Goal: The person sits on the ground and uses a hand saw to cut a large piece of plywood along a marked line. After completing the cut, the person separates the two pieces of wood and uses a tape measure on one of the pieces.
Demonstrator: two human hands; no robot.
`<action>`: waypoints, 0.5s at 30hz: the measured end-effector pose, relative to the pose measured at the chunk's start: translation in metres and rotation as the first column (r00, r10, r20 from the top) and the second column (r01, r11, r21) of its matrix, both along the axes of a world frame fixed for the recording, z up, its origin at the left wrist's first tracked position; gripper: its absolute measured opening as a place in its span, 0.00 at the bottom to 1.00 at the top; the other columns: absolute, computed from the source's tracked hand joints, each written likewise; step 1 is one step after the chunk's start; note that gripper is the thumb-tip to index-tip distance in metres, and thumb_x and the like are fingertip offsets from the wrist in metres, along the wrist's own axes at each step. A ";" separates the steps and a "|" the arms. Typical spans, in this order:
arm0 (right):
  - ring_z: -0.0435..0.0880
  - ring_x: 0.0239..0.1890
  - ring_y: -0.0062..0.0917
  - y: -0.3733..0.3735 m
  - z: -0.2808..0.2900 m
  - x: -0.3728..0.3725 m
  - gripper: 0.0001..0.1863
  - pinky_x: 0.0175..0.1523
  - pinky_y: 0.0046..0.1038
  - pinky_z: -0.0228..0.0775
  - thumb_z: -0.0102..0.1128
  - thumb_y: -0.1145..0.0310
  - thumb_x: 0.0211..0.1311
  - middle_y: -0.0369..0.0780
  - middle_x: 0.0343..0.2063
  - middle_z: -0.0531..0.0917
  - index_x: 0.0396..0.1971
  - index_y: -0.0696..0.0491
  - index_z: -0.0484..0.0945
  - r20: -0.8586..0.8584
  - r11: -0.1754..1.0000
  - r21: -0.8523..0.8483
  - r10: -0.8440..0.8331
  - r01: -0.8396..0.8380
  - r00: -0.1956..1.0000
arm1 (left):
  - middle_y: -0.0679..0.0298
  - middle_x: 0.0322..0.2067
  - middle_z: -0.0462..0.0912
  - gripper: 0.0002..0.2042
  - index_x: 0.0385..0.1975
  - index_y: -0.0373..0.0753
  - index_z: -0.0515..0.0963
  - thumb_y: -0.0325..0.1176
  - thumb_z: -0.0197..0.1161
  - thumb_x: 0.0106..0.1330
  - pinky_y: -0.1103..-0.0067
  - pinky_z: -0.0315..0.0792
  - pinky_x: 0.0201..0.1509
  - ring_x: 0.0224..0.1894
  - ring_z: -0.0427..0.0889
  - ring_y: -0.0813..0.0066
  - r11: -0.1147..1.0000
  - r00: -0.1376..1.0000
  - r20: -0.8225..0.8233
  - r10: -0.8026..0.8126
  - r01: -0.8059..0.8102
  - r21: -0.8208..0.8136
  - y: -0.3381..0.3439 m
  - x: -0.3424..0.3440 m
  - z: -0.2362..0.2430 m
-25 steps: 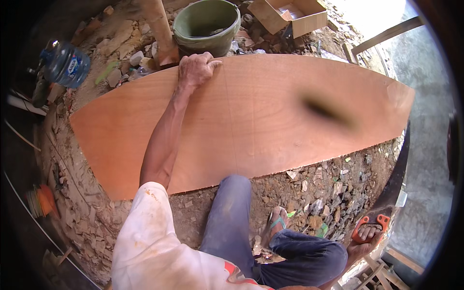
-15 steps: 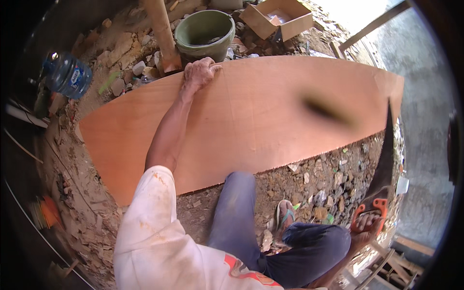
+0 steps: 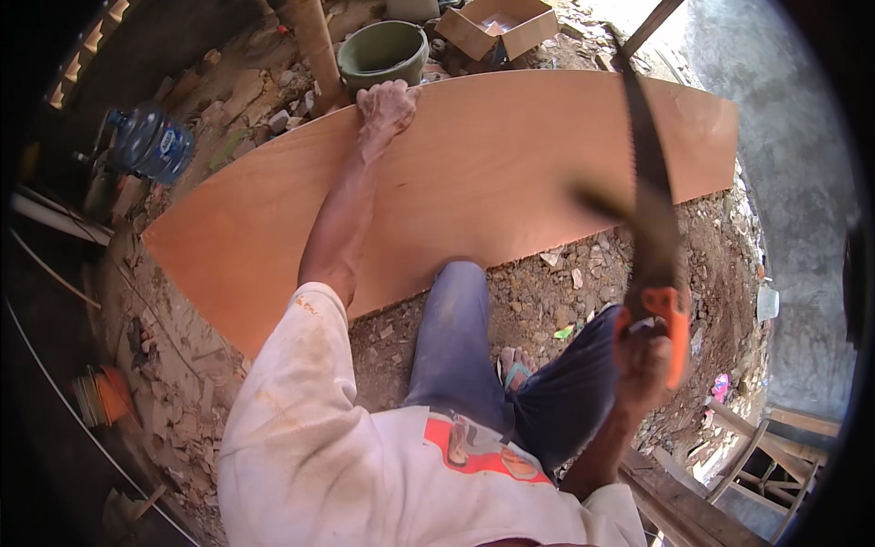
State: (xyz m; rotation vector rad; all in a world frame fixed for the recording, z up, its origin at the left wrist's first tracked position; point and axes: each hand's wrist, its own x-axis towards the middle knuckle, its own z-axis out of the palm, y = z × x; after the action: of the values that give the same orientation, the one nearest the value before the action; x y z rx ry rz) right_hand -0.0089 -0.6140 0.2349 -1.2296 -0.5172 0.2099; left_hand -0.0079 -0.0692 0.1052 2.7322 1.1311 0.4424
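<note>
A large reddish-brown plywood sheet (image 3: 510, 164) lies across the ground before me. My left hand (image 3: 387, 108) is closed at its far edge, knuckles up, with the fingertips hidden. In my right hand (image 3: 645, 363) is a handsaw (image 3: 652, 173), held by its orange handle. The dark, toothed blade points away from me and passes in front of the sheet's right part. Whether the blade touches the wood I cannot tell. My bent left knee (image 3: 456, 283) is at the sheet's near edge.
Beyond the sheet stand a green bucket (image 3: 383, 55), a wooden post (image 3: 314, 46) and an open cardboard box (image 3: 501, 29). A large blue water bottle (image 3: 153, 146) lies at the left. Rubble covers the ground; wooden frame pieces (image 3: 775, 447) are at the lower right. A dark smudge blurs part of the view.
My right hand has raised the saw from the sheet's right end and brought it left, nearer my body. My left hand stays at the far edge. The view has shifted slightly.
</note>
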 end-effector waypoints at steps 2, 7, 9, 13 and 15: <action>0.70 0.21 0.14 0.018 -0.011 -0.016 0.30 0.44 0.29 0.78 0.64 0.55 0.73 0.32 0.24 0.72 0.59 0.67 0.72 0.016 0.995 -0.095 -0.010 0.011 1.000 | 0.54 0.49 0.88 0.24 0.45 0.44 0.83 0.56 0.46 0.77 0.50 0.68 0.59 0.55 0.84 0.51 0.999 0.999 0.026 0.031 -0.032 0.028 -0.007 -0.011 0.013; 0.74 0.26 0.14 0.044 -0.027 -0.051 0.17 0.30 0.19 0.64 0.69 0.63 0.69 0.32 0.28 0.80 0.45 0.64 0.81 0.104 0.965 -0.261 0.012 0.015 0.994 | 0.57 0.42 0.89 0.22 0.39 0.44 0.84 0.54 0.48 0.79 0.52 0.69 0.57 0.51 0.86 0.52 0.984 0.982 0.184 0.043 -0.074 0.164 -0.051 -0.018 0.030; 0.75 0.28 0.14 0.049 -0.030 -0.058 0.15 0.33 0.20 0.67 0.70 0.67 0.69 0.32 0.28 0.80 0.45 0.63 0.82 0.194 0.950 -0.311 0.030 0.032 0.981 | 0.57 0.42 0.90 0.22 0.37 0.44 0.84 0.54 0.49 0.79 0.53 0.69 0.56 0.50 0.86 0.53 0.979 0.977 0.209 0.041 -0.082 0.189 -0.070 -0.023 0.040; 0.74 0.28 0.14 0.057 -0.039 -0.063 0.13 0.35 0.21 0.68 0.72 0.68 0.68 0.35 0.26 0.80 0.43 0.63 0.82 0.299 0.964 -0.267 0.075 0.008 0.951 | 0.58 0.41 0.90 0.22 0.35 0.44 0.85 0.53 0.50 0.79 0.54 0.69 0.56 0.49 0.86 0.55 0.964 0.961 0.277 0.021 -0.093 0.249 -0.101 -0.038 0.057; 0.74 0.27 0.14 0.062 -0.046 -0.060 0.13 0.33 0.21 0.68 0.72 0.68 0.68 0.34 0.25 0.80 0.41 0.62 0.82 0.302 0.964 -0.264 0.090 -0.008 0.949 | 0.58 0.41 0.90 0.23 0.36 0.43 0.85 0.54 0.50 0.79 0.55 0.69 0.57 0.49 0.86 0.56 0.959 0.956 0.295 0.014 -0.097 0.267 -0.112 -0.041 0.062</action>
State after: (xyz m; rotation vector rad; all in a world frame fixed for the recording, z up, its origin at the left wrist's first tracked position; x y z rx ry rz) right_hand -0.0686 -0.5516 0.1886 -1.5194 -0.8159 0.1275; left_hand -0.0485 -0.1810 0.1669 2.7389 1.1434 1.0481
